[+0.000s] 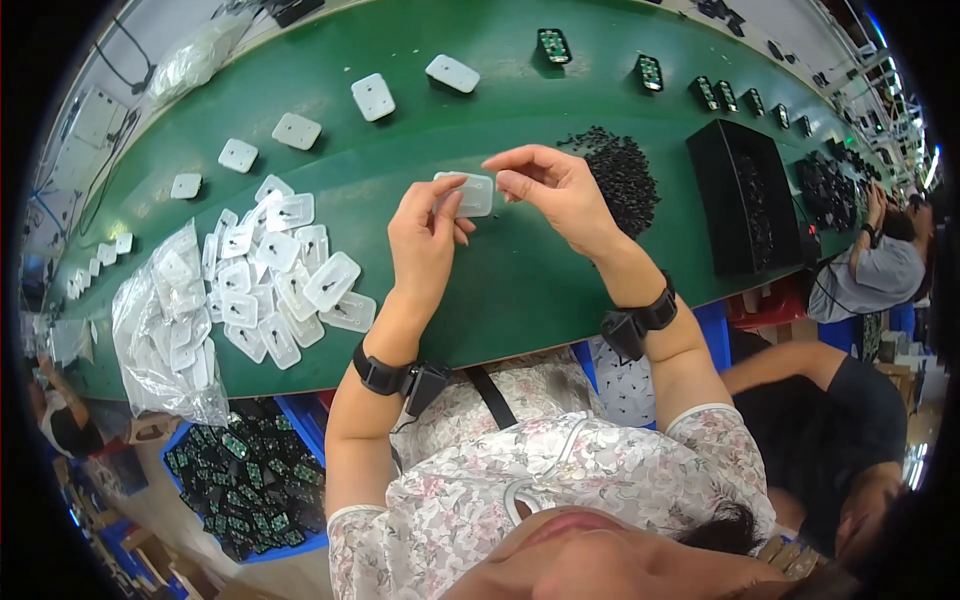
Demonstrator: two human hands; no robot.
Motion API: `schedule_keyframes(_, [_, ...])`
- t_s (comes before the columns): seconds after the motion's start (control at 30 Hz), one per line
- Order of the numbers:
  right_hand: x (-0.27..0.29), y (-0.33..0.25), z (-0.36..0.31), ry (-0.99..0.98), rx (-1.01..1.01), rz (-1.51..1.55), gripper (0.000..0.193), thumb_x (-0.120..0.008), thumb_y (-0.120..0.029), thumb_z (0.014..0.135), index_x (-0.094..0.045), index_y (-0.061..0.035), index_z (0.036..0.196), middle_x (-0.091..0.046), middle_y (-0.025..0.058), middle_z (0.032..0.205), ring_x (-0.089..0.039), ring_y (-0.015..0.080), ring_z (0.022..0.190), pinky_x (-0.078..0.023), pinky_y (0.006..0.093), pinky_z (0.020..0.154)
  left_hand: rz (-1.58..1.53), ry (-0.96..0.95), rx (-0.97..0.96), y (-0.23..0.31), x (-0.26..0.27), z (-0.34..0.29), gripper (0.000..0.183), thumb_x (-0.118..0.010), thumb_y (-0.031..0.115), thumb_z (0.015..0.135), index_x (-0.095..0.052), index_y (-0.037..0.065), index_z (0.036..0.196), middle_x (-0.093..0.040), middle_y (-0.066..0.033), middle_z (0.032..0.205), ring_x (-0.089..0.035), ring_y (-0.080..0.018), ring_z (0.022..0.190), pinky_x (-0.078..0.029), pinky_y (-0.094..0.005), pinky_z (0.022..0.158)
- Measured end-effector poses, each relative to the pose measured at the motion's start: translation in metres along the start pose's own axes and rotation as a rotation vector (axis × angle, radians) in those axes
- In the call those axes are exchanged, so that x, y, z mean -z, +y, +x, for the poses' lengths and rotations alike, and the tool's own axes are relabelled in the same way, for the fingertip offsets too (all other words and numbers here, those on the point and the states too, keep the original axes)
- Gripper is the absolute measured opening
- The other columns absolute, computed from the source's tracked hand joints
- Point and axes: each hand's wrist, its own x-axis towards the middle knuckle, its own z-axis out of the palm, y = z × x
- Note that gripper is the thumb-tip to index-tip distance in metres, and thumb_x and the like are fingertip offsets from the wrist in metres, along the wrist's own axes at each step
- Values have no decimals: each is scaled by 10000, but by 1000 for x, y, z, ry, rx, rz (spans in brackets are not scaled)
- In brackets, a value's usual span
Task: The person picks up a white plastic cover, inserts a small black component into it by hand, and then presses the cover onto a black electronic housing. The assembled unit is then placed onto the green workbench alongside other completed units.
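My left hand (424,232) grips a small translucent white plastic cover (478,196) by its left side, above the green table. Close to the cover's right edge, my right hand (566,196) has thumb and forefinger brought together; whatever may be between them is too small to make out. Just right of that hand lies a heap of tiny black parts (622,182). Left of my left hand is a loose pile of similar translucent covers (285,270), many with a small black piece on them.
An open plastic bag (165,310) of covers lies beside the pile. White housings (373,97) and black-framed circuit boards (553,46) line the table's far side. A black box (715,210) stands at right. Below the edge, a blue bin (310,430) holds boards. Co-workers sit at right.
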Motion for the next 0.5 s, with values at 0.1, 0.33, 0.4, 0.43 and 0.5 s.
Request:
schedule_keyframes(0.1, [-6, 17, 3, 24, 25, 137, 142, -618, -40, 853, -586, 4, 984, -614, 54, 895, -574, 92, 775, -477, 222, 726, -5, 55, 44, 10, -4, -4, 176, -533, -36, 873, -599, 13, 1029, -557, -67, 859, -584, -107, 574, -446, -212, 457])
schedule_keyframes(0.33, [-15, 22, -2, 42, -85, 116, 117, -607, -16, 856, -540, 0, 951, -591, 49, 856, -583, 114, 790, -490, 235, 711, 206, 4, -110, 18, -5, -9, 225, -543, -73, 835, -606, 49, 1014, -560, -73, 853, -588, -118, 577, -452, -228, 452])
schedule_keyframes(0.4, [-14, 27, -4, 67, 33, -34, 121, -601, -12, 861, -546, 3, 968, -591, 49, 868, -583, 120, 804, -493, 238, 731, 317, -35, -191, 16, -4, -9, 224, -555, -78, 820, -609, 49, 996, -566, -66, 847, -585, -117, 575, -449, -232, 450])
schedule_keyframes(0.43, [-16, 26, -6, 66, 29, -31, 121, -601, -12, 861, -546, 3, 968, -591, 49, 868, -583, 120, 804, -493, 238, 731, 319, -35, -187, 16, -3, -9, 224, -555, -78, 820, -609, 49, 996, -566, -66, 847, -585, -117, 575, -449, -232, 450])
schedule_keyframes(0.5, [-19, 22, -9, 71, 68, -175, 91, -603, -4, 854, -575, 8, 939, -591, 52, 883, -576, 123, 804, -489, 246, 717, 384, -25, -235, 13, -5, -10, 181, -569, -60, 826, -614, 40, 970, -570, -66, 824, -580, -115, 556, -442, -229, 442])
